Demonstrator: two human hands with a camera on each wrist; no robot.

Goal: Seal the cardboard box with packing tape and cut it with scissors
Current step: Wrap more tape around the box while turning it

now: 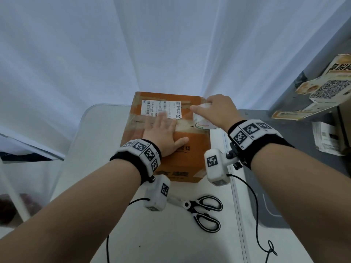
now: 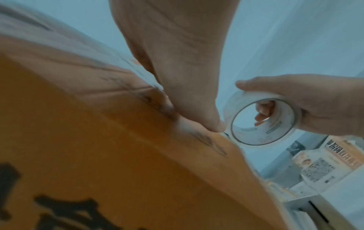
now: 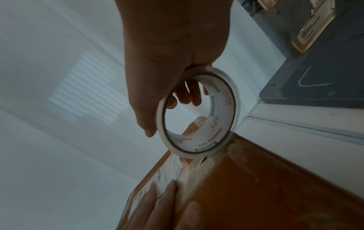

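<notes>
Scissors (image 1: 204, 212) wait nearby. Your left hand (image 1: 164, 135) lies flat on stiff box (image 1: 191, 149); right hand (image 1: 218, 110) grips light, sticky tape roll (image 1: 201, 122) thru its hole.

Matt cardboard box (image 1: 191, 149), seemingly glossy tape (image 1: 202, 118)

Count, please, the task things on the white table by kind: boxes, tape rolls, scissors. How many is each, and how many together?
Cardboard box: 1, under the flat left hand
Tape roll: 1, held by the right hand at the box's right edge
Scissors: 1, lying on the table near the person
Total: 3
</notes>
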